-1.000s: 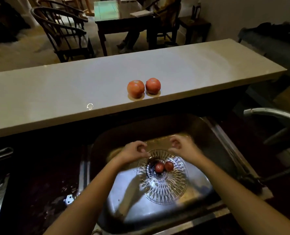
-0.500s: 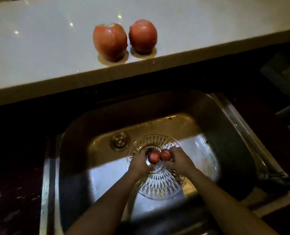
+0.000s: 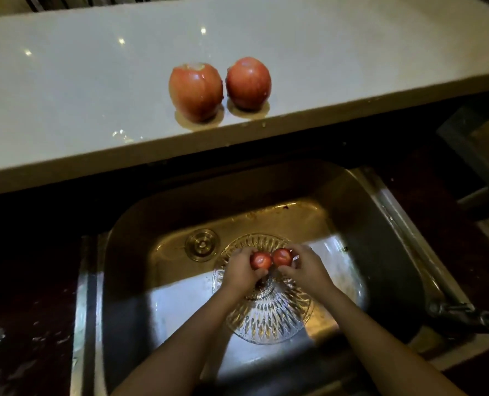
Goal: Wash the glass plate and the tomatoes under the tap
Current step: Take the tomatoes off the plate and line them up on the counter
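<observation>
Glass plate (image 3: 266, 315) in sink, 2 sm. tomatoes (image 3: 271, 259)

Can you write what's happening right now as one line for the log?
left hand: holds small tomato | right hand: holds second small tomato | both over glass plate in sink | no water visible

L hand (image 3: 241, 271) & R hand (image 3: 306, 267) side by side, fingers curled, forearms extended

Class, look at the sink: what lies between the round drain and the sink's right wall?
In the head view, the glass plate lies there, with both hands above it, each holding a small tomato.
</observation>
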The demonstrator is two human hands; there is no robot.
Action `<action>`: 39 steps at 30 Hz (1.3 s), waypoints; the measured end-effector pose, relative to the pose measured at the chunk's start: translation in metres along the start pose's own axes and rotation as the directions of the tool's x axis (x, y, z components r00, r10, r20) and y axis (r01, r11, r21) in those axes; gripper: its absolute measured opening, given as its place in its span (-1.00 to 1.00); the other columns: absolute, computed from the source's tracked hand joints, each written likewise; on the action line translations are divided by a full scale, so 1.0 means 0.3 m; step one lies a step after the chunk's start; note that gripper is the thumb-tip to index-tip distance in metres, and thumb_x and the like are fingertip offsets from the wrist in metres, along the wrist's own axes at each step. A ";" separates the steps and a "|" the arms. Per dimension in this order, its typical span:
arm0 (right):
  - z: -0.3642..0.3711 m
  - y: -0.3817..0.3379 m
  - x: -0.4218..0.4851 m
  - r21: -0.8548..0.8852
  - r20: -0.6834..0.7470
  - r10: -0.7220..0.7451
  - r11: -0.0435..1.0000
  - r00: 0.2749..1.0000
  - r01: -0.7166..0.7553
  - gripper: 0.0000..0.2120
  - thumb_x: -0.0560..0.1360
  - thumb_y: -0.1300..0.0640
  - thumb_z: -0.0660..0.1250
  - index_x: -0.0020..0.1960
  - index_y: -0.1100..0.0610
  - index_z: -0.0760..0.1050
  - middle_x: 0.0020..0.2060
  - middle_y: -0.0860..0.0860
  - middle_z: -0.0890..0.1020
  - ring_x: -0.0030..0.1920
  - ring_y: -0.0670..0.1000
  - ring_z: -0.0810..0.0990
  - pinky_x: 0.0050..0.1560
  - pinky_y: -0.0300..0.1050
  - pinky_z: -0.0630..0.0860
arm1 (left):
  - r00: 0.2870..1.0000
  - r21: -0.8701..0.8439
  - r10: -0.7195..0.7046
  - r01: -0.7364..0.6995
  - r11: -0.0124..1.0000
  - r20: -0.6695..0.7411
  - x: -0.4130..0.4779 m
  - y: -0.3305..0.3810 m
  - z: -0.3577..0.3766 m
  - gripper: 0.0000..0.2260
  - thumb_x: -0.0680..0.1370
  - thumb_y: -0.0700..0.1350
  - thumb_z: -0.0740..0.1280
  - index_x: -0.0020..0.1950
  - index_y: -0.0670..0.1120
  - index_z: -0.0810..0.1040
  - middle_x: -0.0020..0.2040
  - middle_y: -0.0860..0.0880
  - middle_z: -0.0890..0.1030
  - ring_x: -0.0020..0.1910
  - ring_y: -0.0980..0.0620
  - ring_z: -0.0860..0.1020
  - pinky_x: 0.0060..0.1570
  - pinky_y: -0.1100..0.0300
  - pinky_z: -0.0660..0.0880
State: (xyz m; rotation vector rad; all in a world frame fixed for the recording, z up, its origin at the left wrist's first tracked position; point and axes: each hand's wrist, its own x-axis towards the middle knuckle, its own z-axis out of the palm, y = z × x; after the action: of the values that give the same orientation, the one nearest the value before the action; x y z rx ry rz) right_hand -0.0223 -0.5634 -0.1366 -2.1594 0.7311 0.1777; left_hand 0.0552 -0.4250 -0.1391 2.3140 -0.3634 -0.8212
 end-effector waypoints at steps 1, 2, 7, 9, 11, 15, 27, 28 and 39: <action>-0.031 -0.027 -0.016 0.018 -0.008 -0.015 1.000 1.000 0.015 -0.57 0.35 0.22 0.47 0.19 0.09 0.47 0.08 0.05 0.49 0.02 0.00 0.52 -0.01 -0.25 0.50 | 1.000 -0.006 0.017 -0.017 1.000 -0.018 -0.020 0.025 -0.030 -0.52 0.39 -0.15 0.47 0.29 -0.06 0.45 0.26 -0.08 0.45 0.19 -0.04 0.47 0.25 0.16 0.40; -0.066 -0.058 -0.034 0.017 -0.014 -0.034 0.999 0.999 0.034 -0.57 0.35 0.20 0.47 0.18 0.05 0.46 0.06 0.01 0.47 -0.01 -0.06 0.50 -0.08 -0.36 0.45 | 0.998 -0.008 0.039 -0.039 0.999 -0.044 -0.043 0.054 -0.063 -0.52 0.39 -0.14 0.47 0.28 -0.05 0.45 0.24 -0.06 0.45 0.20 -0.03 0.46 0.22 0.20 0.38; -0.293 -0.269 -0.147 0.027 -0.070 -0.138 0.990 0.988 0.141 -0.54 0.33 0.17 0.51 0.19 0.04 0.48 0.05 -0.01 0.47 0.02 -0.03 0.53 -0.02 -0.25 0.51 | 0.976 -0.015 0.148 -0.153 0.988 -0.160 -0.182 0.237 -0.255 -0.54 0.37 -0.04 0.49 0.25 0.01 0.49 0.16 -0.01 0.46 0.15 0.04 0.46 0.04 0.34 0.31; -0.397 -0.366 -0.202 0.013 -0.117 -0.185 0.982 0.976 0.187 -0.54 0.32 0.18 0.51 0.18 0.07 0.50 0.05 0.03 0.49 0.03 -0.01 0.54 0.09 -0.11 0.52 | 0.962 -0.030 0.191 -0.201 0.979 -0.195 -0.245 0.328 -0.339 -0.54 0.35 0.02 0.50 0.21 0.02 0.52 0.12 0.00 0.50 0.08 0.06 0.49 0.01 0.33 0.35; -0.501 -0.457 -0.252 -0.011 -0.174 -0.242 0.970 0.955 0.244 -0.56 0.31 0.19 0.52 0.16 0.09 0.52 0.03 0.04 0.52 -0.01 -0.01 0.54 0.09 -0.09 0.52 | 0.938 -0.017 0.258 -0.269 0.963 -0.234 -0.307 0.422 -0.422 -0.57 0.34 0.07 0.49 0.17 0.03 0.54 0.04 0.00 0.55 -0.02 0.05 0.53 -0.04 0.30 0.40; -0.690 -0.624 -0.334 -0.043 -0.291 -0.349 0.935 0.891 0.352 -0.61 0.31 0.14 0.52 0.11 0.04 0.54 -0.02 0.00 0.56 -0.08 -0.04 0.56 0.01 -0.18 0.49 | 0.843 0.116 0.428 -0.414 0.903 -0.326 -0.421 0.612 -0.580 -0.65 0.33 0.20 0.42 0.03 0.08 0.55 -0.14 0.10 0.58 -0.20 0.12 0.51 -0.20 0.23 0.40; -0.862 -0.865 -0.208 -0.039 -0.331 -0.302 0.951 0.894 0.307 -0.55 0.40 0.10 0.45 0.26 0.12 0.43 0.11 0.09 0.54 0.03 0.09 0.57 0.07 0.00 0.56 | 0.805 0.483 0.512 -0.335 0.809 -0.299 -0.272 0.910 -0.834 -0.59 0.42 0.19 0.37 0.16 -0.01 0.56 0.05 0.00 0.62 0.07 0.01 0.49 0.08 0.08 0.40; -0.852 -0.869 -0.189 -0.050 -0.326 -0.296 0.954 0.898 0.296 -0.55 0.41 0.10 0.44 0.26 0.12 0.43 0.13 0.10 0.55 0.04 0.08 0.56 0.09 -0.01 0.56 | 0.819 0.503 0.499 -0.315 0.805 -0.285 -0.250 0.910 -0.842 -0.61 0.42 0.19 0.36 0.14 -0.01 0.57 0.03 0.00 0.63 0.04 0.01 0.48 0.05 0.09 0.36; -0.781 -0.827 -0.079 -0.127 -0.272 -0.290 0.956 0.917 0.265 -0.57 0.42 0.10 0.42 0.26 0.14 0.46 0.16 0.10 0.57 0.12 0.05 0.54 0.10 -0.11 0.45 | 0.881 0.465 0.391 -0.238 0.853 -0.267 -0.115 0.844 -0.800 -0.69 0.37 0.23 0.38 -0.21 -0.01 0.58 -0.27 0.01 0.59 -0.19 0.08 0.43 -0.07 0.07 0.16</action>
State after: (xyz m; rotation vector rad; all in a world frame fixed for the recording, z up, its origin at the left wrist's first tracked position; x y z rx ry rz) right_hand 0.0689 -0.6086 0.1900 -2.3748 0.5738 -0.2662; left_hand 0.1723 -0.4837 0.1860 2.6265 -0.8043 -0.1529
